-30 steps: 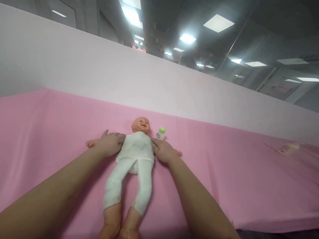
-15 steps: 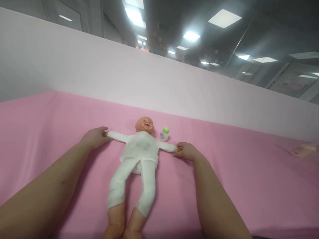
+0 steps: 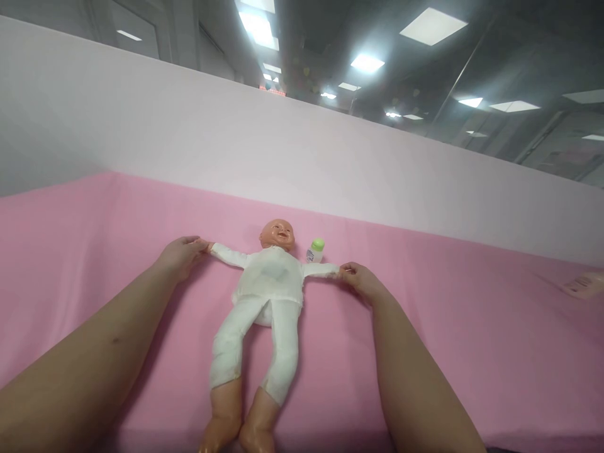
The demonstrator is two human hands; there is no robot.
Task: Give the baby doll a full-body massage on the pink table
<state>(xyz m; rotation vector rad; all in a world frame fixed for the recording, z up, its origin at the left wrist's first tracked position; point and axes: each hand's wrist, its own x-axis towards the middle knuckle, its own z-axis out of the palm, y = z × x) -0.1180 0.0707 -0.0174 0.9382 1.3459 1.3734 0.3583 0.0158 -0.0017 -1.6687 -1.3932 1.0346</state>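
A baby doll (image 3: 264,296) in a white suit lies on its back on the pink sheet (image 3: 472,352), head toward the far wall, arms spread wide, bare feet toward me. My left hand (image 3: 182,255) is closed over the end of the doll's arm on the left side. My right hand (image 3: 358,280) pinches the end of the doll's other arm. A small white bottle with a green cap (image 3: 316,250) stands just right of the doll's head.
A pale partition wall (image 3: 236,145) runs along the far edge of the pink surface. A flat light packet (image 3: 585,284) lies at the far right. Ceiling lights show above the wall.
My hands slid from the doll's shoulders out along its arms to the ends, and both arms are now stretched straight out sideways.
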